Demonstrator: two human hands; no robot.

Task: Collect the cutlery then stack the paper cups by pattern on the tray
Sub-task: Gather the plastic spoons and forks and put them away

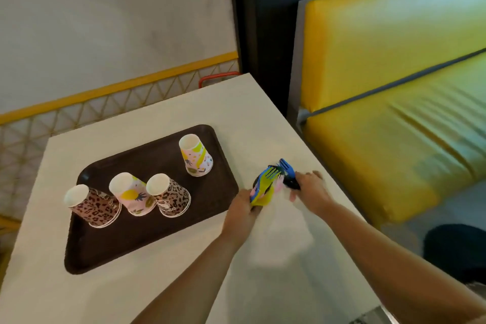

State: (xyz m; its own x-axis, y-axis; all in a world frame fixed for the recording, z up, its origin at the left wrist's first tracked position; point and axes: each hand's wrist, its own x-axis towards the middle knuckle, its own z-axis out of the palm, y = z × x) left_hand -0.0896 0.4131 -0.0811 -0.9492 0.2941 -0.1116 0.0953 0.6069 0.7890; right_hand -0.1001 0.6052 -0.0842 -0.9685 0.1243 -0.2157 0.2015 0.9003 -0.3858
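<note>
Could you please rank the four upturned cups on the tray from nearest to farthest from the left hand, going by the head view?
From the left hand:
1. Fruit cup, alone at the tray's far right.
2. Right leopard cup, mid-tray.
3. Middle fruit cup, beside it on the left.
4. Left leopard cup, at the tray's left edge.

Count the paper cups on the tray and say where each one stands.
4, all upside down on the tray: leopard cup at left, fruit cup, second leopard cup, fruit cup apart at far right. Some look like nested stacks.
</note>
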